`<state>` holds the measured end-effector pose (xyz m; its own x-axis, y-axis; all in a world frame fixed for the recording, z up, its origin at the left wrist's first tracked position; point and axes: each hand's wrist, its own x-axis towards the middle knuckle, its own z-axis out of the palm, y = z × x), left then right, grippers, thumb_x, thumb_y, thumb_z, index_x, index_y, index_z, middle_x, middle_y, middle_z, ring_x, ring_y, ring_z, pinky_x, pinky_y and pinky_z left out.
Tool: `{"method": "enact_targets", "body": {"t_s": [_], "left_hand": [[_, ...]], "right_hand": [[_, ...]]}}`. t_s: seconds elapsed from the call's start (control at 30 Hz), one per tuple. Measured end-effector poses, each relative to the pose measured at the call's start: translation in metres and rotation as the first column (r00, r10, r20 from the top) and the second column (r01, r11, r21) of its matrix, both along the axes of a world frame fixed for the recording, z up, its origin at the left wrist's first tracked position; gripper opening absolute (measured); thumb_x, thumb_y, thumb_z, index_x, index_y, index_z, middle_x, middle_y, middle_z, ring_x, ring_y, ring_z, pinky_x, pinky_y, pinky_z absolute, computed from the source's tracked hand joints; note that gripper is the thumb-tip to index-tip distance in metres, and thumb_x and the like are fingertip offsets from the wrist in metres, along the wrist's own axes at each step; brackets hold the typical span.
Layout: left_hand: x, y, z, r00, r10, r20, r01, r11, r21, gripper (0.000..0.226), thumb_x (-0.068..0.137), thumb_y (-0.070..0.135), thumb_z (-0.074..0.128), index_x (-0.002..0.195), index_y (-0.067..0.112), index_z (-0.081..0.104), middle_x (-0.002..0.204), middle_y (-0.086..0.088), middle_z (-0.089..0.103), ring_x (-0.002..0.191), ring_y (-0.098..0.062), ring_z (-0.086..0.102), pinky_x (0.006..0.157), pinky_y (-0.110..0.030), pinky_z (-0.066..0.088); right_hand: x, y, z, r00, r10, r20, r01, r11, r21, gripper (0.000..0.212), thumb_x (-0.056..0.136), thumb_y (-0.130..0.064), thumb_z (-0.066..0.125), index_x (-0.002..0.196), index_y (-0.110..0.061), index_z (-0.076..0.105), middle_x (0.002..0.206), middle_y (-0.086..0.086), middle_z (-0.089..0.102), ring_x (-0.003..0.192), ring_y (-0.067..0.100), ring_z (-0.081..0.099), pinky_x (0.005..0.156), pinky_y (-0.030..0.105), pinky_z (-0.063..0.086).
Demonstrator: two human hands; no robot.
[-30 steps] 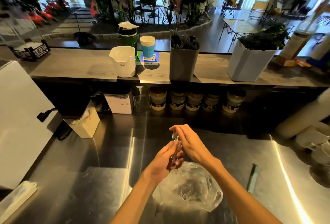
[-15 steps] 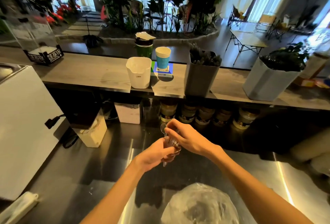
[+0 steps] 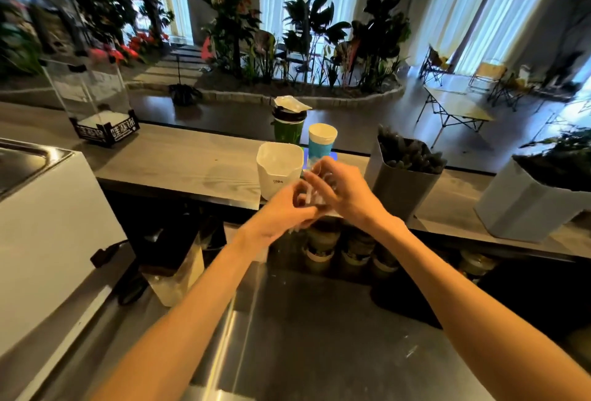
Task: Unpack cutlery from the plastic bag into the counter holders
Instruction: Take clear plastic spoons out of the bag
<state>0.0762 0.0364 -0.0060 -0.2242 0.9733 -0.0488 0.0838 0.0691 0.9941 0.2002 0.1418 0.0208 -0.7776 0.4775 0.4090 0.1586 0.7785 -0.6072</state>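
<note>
A plant-filled room with tall curtained windows lies behind a long grey table (image 3: 179, 160); below it, nearer the person, runs a steel worktop (image 3: 319, 336). On the table stand a white holder (image 3: 279, 173), which looks empty, and a grey holder (image 3: 403, 183) to its right, already packed with dark cutlery. Between them, raised just above the table's front edge, the left hand (image 3: 281, 212) and right hand (image 3: 342, 192) meet around a small bunch of clear plastic cutlery (image 3: 311, 194). Both hands' fingers are curled about the bunch, though blur hides exactly how many pieces there are and how firmly each is pinched. The plastic bag is out of view here.

The risk, as I judge it, lies in the handover to the white holder: clear, slick pieces held loosely by two hands could slip and fall behind the table's edge onto the jars (image 3: 323, 250) on the shelf below. A hasty drop could also tip the light holder or leave handles jutting out. The blue cup (image 3: 321, 144) just behind could be knocked.
</note>
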Motion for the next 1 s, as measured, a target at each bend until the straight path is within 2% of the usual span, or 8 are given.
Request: {"method": "enact_targets", "body": {"t_s": [0.1,0.23,0.33,0.5,0.67,0.77,0.9,1.0], "left_hand": [[-0.026,0.024,0.024,0.982,0.082,-0.167,-0.066,0.993,0.100,0.044,0.088,-0.003,0.070,0.127,0.006,0.052,0.107,-0.014,0.070,0.089,-0.015,0.069,0.072,-0.029,0.060],[-0.063,0.052,0.059,0.928,0.092,-0.361,-0.041,0.988,0.148,0.036,0.079,0.019,0.083,0.109,0.012,0.065,0.101,0.001,0.071,0.096,-0.009,0.067,0.084,-0.022,0.054],[-0.088,0.069,0.068,0.884,0.136,-0.446,-0.085,0.987,0.133,0.032,0.073,0.031,0.088,0.097,0.019,0.071,0.093,0.007,0.072,0.089,-0.006,0.066,0.080,-0.022,0.052],[-0.119,0.074,0.067,0.760,0.097,-0.643,-0.087,0.995,0.047,0.033,0.070,0.037,0.089,0.094,0.023,0.072,0.094,0.006,0.071,0.081,-0.005,0.060,0.073,-0.022,0.048],[-0.146,0.059,0.055,0.703,0.154,-0.694,-0.171,0.984,0.046,0.024,0.076,0.011,0.085,0.098,0.016,0.078,0.092,0.000,0.074,0.078,-0.005,0.064,0.085,-0.031,0.058],[-0.155,0.052,0.050,0.727,0.202,-0.657,-0.197,0.977,0.083,0.024,0.077,0.005,0.083,0.099,0.013,0.077,0.089,0.000,0.075,0.078,-0.006,0.069,0.084,-0.028,0.060],[-0.157,0.050,0.046,0.755,0.238,-0.611,-0.208,0.971,0.122,0.027,0.079,0.009,0.082,0.105,0.014,0.076,0.091,0.000,0.076,0.085,-0.008,0.072,0.082,-0.027,0.061],[-0.153,0.051,0.043,0.757,0.257,-0.601,-0.210,0.966,0.149,0.029,0.080,0.010,0.082,0.108,0.015,0.075,0.091,0.001,0.076,0.085,-0.008,0.073,0.081,-0.026,0.061]], "right_hand": [[-0.027,0.019,0.020,0.991,-0.039,-0.125,0.047,0.997,0.060,0.018,0.101,-0.026,0.059,0.098,-0.008,0.060,0.089,0.006,0.068,0.079,0.019,0.068,0.064,0.030,0.056],[-0.059,0.047,0.046,0.977,-0.104,-0.185,0.139,0.973,0.184,0.021,0.101,-0.024,0.060,0.097,-0.004,0.061,0.087,0.006,0.066,0.073,0.018,0.064,0.065,0.036,0.055],[-0.080,0.062,0.049,0.969,-0.146,-0.198,0.197,0.944,0.267,0.022,0.102,-0.023,0.058,0.096,-0.002,0.059,0.087,0.009,0.064,0.074,0.024,0.062,0.067,0.045,0.054],[-0.107,0.069,0.035,0.984,-0.148,-0.095,0.172,0.929,0.328,0.021,0.104,-0.025,0.054,0.097,-0.005,0.054,0.091,0.009,0.060,0.075,0.027,0.058,0.066,0.045,0.052],[-0.124,0.067,0.009,0.993,-0.103,0.059,0.079,0.944,0.321,0.020,0.105,-0.024,0.052,0.096,-0.007,0.050,0.094,0.008,0.060,0.078,0.025,0.057,0.062,0.030,0.043],[-0.132,0.068,-0.005,0.974,-0.099,0.202,0.026,0.942,0.334,0.015,0.106,-0.027,0.048,0.097,-0.015,0.045,0.092,0.001,0.055,0.074,0.016,0.050,0.061,0.020,0.035],[-0.132,0.070,-0.007,0.946,-0.108,0.305,-0.027,0.913,0.407,0.016,0.105,-0.030,0.045,0.100,-0.016,0.050,0.097,0.003,0.057,0.084,0.018,0.046,0.073,0.029,0.039],[-0.128,0.071,-0.004,0.931,-0.129,0.340,-0.040,0.893,0.449,0.021,0.103,-0.034,0.049,0.112,-0.016,0.054,0.109,0.004,0.058,0.094,0.021,0.046,0.081,0.033,0.040]]}}
